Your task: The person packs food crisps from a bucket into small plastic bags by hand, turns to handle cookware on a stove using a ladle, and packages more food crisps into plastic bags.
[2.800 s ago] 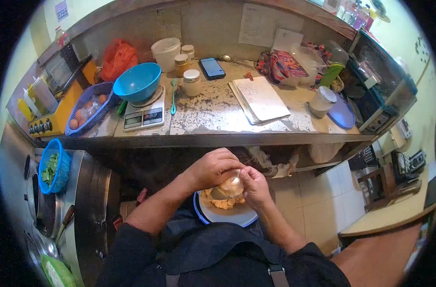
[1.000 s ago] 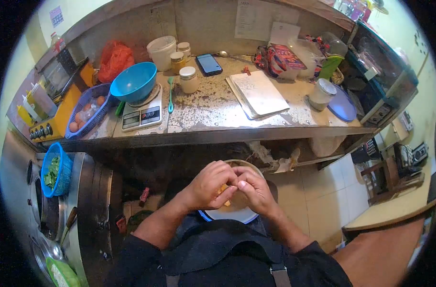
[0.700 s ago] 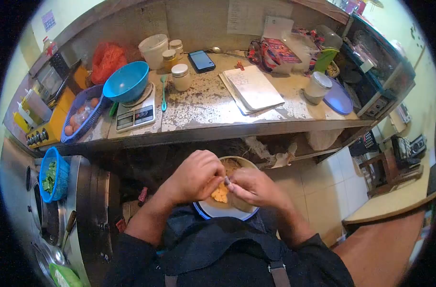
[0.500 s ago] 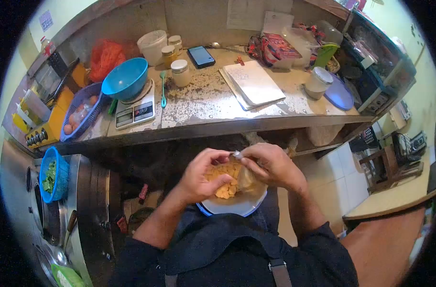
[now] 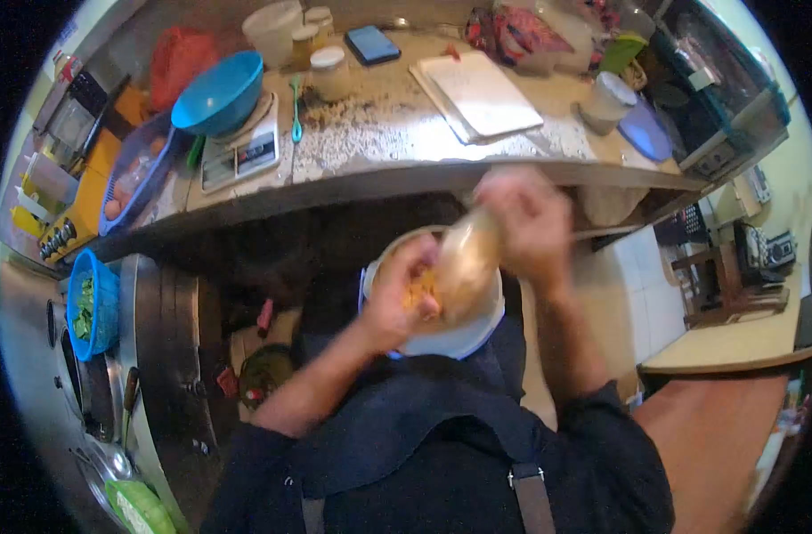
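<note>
My right hand point(image 5: 526, 218), blurred by motion, is closed on the top of a clear plastic bag point(image 5: 470, 258) with pale contents. The bag hangs over a white bowl with a blue rim point(image 5: 464, 341) on my lap. Orange-yellow pieces point(image 5: 421, 289) lie in the bowl. At the bowl's left side, my left hand point(image 5: 401, 298) has its fingers apart, with the thumb near the orange pieces. The bag covers part of the bowl.
On the counter ahead stand a blue bowl point(image 5: 219, 93), a scale point(image 5: 239, 160), a phone point(image 5: 372, 44), an open notebook point(image 5: 482, 93) and jars point(image 5: 330, 73). A basket of greens point(image 5: 94, 304) is at left; a wooden chair point(image 5: 718, 285) stands at right.
My right hand has lifted the bag up and to the right, from low over the bowl. My left hand has let go of it. The view has tilted down, so the counter appears higher.
</note>
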The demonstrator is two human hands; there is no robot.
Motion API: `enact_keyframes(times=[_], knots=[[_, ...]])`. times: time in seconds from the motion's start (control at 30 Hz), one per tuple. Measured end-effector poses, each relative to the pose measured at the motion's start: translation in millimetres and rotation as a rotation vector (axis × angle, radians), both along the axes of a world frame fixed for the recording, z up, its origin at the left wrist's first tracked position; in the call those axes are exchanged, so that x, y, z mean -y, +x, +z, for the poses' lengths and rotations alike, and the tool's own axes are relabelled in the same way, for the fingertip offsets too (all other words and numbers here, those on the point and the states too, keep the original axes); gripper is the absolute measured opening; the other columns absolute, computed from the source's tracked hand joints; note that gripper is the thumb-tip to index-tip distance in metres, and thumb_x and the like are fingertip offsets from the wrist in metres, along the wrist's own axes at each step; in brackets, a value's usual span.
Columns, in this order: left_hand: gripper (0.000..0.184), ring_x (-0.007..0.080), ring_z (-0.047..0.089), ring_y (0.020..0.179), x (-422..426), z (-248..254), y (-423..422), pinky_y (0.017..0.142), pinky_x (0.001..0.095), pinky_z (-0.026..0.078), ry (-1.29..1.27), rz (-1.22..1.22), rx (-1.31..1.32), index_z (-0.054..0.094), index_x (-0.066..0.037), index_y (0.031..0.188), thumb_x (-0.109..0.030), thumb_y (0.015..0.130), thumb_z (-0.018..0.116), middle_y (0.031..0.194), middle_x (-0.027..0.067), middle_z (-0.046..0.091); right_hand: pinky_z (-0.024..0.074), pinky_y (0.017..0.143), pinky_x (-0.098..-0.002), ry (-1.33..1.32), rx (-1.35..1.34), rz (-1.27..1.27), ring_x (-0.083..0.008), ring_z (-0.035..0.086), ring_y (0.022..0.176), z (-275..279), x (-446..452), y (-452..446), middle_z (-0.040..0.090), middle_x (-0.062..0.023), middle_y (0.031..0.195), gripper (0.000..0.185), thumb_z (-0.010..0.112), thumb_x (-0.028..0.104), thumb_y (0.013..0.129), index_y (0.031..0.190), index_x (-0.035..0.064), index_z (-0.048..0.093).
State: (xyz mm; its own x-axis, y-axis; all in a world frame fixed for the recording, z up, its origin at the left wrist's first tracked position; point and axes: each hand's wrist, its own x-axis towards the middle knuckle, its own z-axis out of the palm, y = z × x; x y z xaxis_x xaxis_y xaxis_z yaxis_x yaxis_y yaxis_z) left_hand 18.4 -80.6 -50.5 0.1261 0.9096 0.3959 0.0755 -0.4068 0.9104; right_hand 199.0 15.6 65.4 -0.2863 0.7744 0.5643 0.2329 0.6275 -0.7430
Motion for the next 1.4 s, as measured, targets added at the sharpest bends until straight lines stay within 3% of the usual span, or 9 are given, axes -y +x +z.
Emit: enact_keyframes(times=[0.1,0.3,0.33,0.5,0.6,0.73,0.8,0.97,1.4], knots=[[0.067,0.0192,0.048,0.114,-14.5,20.0,-30.4,0.099,0.0355,0.037,-0.029,0.054,0.386,0.03,-0.007,0.144,-0.047,0.094,0.051,0.129,0.0098,0.05,0.0489,0.076,-0.0271,0.287,-0.187,-0.283,-0.0137,0.062,0.079,44.4,-66.1,25.7,0.068,-0.0043,0.087,0.011,0.062,0.011,0.091,0.095,0.0032,0.069],[0.043,0.019,0.057,0.103,-38.7,47.0,-82.6,0.09,0.0316,0.044,0.056,0.393,-0.105,0.053,-0.004,0.126,-0.026,0.091,0.064,0.113,0.0092,0.061,0.0438,0.064,-0.0236,0.303,0.142,-0.212,-0.0083,0.055,0.075,40.6,-192.3,48.2,0.065,0.0018,0.081,0.016,0.057,0.003,0.088,0.096,0.0106,0.069],[0.038,0.0199,0.059,0.102,-48.9,48.5,-93.0,0.089,0.0317,0.045,0.131,0.447,-0.306,0.058,-0.004,0.121,-0.022,0.088,0.067,0.11,0.0097,0.063,0.0529,0.079,-0.0299,0.278,0.386,-0.165,-0.0178,0.064,0.092,13.9,-221.3,62.7,0.069,-0.0057,0.1,0.032,0.069,0.022,0.088,0.115,0.0061,0.065],[0.022,0.0266,0.063,0.094,-101.2,66.2,-122.7,0.084,0.0335,0.048,0.32,0.38,-0.529,0.067,-0.004,0.101,-0.021,0.086,0.067,0.098,0.0132,0.066,0.051,0.074,-0.0281,0.174,0.221,-0.361,-0.0152,0.064,0.077,-26.2,-147.9,56.0,0.069,-0.0078,0.084,0.022,0.069,0.025,0.086,0.093,0.0036,0.07],[0.021,0.0277,0.063,0.093,-131.9,61.0,-126.2,0.083,0.0352,0.049,0.351,0.303,-0.655,0.068,-0.004,0.097,-0.022,0.086,0.066,0.095,0.0127,0.067,0.052,0.073,-0.0306,-0.072,0.172,0.0,-0.0179,0.065,0.077,-51.3,-55.9,26.8,0.068,-0.0108,0.084,0.017,0.069,0.021,0.085,0.092,0.0056,0.071],[0.023,0.0293,0.064,0.092,-151.3,57.9,-109.2,0.082,0.0368,0.049,0.413,0.252,-0.672,0.068,-0.005,0.093,-0.026,0.084,0.067,0.095,0.0124,0.068,0.0522,0.076,-0.0349,-0.403,0.98,0.273,-0.0282,0.067,0.083,-169.4,-8.4,-3.8,0.069,-0.015,0.09,0.024,0.07,0.018,0.082,0.103,0.0065,0.07],[0.024,0.0293,0.064,0.091,-153.0,53.5,-108.4,0.082,0.0371,0.049,0.44,0.281,-0.677,0.068,-0.005,0.092,-0.028,0.083,0.069,0.094,0.0119,0.068,0.052,0.075,-0.0374,-0.638,0.919,0.244,-0.0311,0.067,0.084,-218.3,-10.7,-17.4,0.069,-0.0167,0.088,0.027,0.066,0.014,0.082,0.108,0.0072,0.069],[0.028,0.028,0.064,0.089,-147.6,52.4,-109.8,0.08,0.0366,0.05,0.43,0.349,-0.692,0.069,-0.006,0.09,-0.032,0.08,0.072,0.092,0.0108,0.068,0.0519,0.078,-0.0426,-0.217,1.287,0.331,-0.0332,0.066,0.091,-362.4,-67.5,-44.8,0.069,-0.0196,0.095,0.03,0.061,0.025,0.081,0.099,0.0029,0.069],[0.021,0.0235,0.065,0.084,-153.0,52.5,-110.3,0.077,0.0323,0.05,0.401,0.333,-0.706,0.068,-0.004,0.087,-0.021,0.078,0.075,0.088,0.0108,0.068,0.0509,0.087,-0.0411,-0.495,1.194,0.14,-0.0323,0.064,0.101,-348.2,-46.2,-65.4,0.065,-0.0157,0.112,0.036,0.042,0.029,0.093,0.11,0.007,0.065]])
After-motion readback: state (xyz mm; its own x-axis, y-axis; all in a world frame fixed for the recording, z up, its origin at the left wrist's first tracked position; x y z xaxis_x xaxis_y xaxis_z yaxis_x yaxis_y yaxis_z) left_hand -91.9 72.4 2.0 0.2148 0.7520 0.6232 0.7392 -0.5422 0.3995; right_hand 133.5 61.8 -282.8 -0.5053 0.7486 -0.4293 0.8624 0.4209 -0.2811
